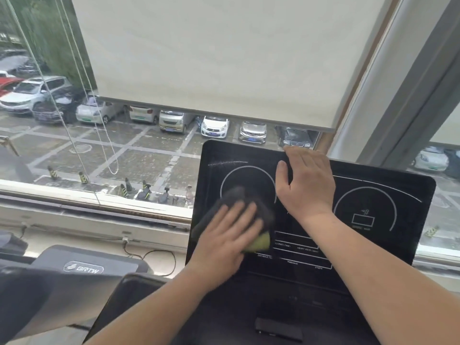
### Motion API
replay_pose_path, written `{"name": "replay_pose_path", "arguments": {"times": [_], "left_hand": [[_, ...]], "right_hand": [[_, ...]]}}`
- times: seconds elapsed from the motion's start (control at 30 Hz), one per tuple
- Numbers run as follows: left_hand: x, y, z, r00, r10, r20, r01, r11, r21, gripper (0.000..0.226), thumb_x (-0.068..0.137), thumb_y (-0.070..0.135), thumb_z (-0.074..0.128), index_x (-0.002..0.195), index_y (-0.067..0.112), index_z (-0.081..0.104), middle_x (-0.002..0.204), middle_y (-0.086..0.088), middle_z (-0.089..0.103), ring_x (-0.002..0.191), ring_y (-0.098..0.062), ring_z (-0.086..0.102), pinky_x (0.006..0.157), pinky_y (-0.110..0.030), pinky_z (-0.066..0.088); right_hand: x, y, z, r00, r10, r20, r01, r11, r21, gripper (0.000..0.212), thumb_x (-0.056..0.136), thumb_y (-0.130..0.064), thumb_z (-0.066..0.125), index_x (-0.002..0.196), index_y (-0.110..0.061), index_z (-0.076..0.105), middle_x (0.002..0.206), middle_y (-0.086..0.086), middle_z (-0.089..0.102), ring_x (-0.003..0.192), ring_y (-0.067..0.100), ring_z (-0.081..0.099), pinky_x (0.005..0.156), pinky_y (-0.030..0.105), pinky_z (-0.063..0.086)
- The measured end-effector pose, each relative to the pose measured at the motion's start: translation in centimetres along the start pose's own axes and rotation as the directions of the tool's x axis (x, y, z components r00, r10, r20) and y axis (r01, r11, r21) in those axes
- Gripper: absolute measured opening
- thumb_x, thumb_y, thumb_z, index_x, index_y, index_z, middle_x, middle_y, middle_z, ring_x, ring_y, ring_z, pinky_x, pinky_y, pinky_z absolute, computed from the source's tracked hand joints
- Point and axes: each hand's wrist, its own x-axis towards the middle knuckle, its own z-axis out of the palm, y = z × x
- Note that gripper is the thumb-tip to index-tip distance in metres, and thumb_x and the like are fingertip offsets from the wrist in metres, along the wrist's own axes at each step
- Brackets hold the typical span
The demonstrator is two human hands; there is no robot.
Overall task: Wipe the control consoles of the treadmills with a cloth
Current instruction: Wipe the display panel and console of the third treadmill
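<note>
L hand (225,235) flat, fingers straight and spread, pressing dark grey cloth w/ yellow-green underside (239,197) onto white dial ring (249,167) on left side of glossy black rectangular treadmill console panel (388,245); cloth blurred, covering ring's lower part. R hand (307,183) gripping same panel at top edge near ctr, fingers hooked over rim, thumb on the face. Beyond: cream roller blind (211,58) partway down window, parked cars (215,127) outside, grey BRTW-branded treadmill hood (84,265) lower left.
</note>
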Motion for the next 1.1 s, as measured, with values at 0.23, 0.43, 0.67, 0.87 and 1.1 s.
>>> {"name": "replay_pose_path", "arguments": {"times": [0.23,0.43,0.67,0.87,1.1], "left_hand": [[2.4,-6.9,-3.1,0.991,0.136,0.005,-0.136,0.983,0.12,0.081,0.073,0.016,0.062,0.153,0.025,0.05,0.169,-0.003,0.032,0.157,-0.025,0.028,0.126,-0.053,0.023],[1.6,-1.6,-0.9,0.934,-0.34,-0.111,0.332,0.94,-0.085,0.086,0.071,0.012,0.067,0.154,0.02,0.046,0.169,-0.006,0.028,0.158,-0.031,0.019,0.127,-0.058,0.016],[-2.3,-5.1,-1.1,0.919,0.368,0.141,-0.385,0.914,0.124,0.073,0.081,0.017,0.049,0.153,0.029,0.048,0.169,0.001,0.031,0.157,-0.02,0.025,0.129,-0.049,0.013],[2.4,-4.6,-2.6,0.883,-0.45,-0.132,0.428,0.888,-0.165,0.089,0.072,0.004,0.067,0.156,0.021,0.043,0.171,-0.003,0.022,0.16,-0.027,0.014,0.128,-0.056,0.017],[-2.2,-1.8,-0.5,0.947,0.294,0.129,-0.301,0.953,0.036,0.07,0.085,0.017,0.051,0.154,0.027,0.048,0.168,0.001,0.033,0.158,-0.022,0.024,0.129,-0.048,0.013]], "right_hand": [[-0.1,-0.1,0.1,1.0,0.005,-0.008,-0.005,1.0,-0.002,0.042,0.098,-0.036,0.052,0.13,-0.012,0.067,0.126,0.006,0.071,0.123,0.029,0.059,0.118,0.047,0.036],[-0.2,-0.1,0.2,1.0,0.008,-0.012,-0.008,1.0,0.011,0.04,0.099,-0.033,0.052,0.13,-0.012,0.067,0.127,0.006,0.071,0.124,0.028,0.058,0.118,0.047,0.035],[-0.2,0.0,0.1,1.0,-0.004,-0.014,0.004,1.0,0.023,0.04,0.099,-0.031,0.05,0.131,-0.012,0.066,0.127,0.005,0.07,0.125,0.027,0.057,0.118,0.048,0.035],[-0.3,-0.3,0.2,1.0,0.011,-0.015,-0.01,1.0,0.023,0.039,0.1,-0.03,0.051,0.131,-0.012,0.066,0.129,0.006,0.069,0.126,0.027,0.056,0.119,0.049,0.034],[-0.2,0.1,0.2,1.0,-0.013,-0.018,0.013,1.0,0.017,0.038,0.099,-0.028,0.05,0.131,-0.012,0.065,0.128,0.006,0.069,0.124,0.028,0.056,0.118,0.048,0.035]]}}
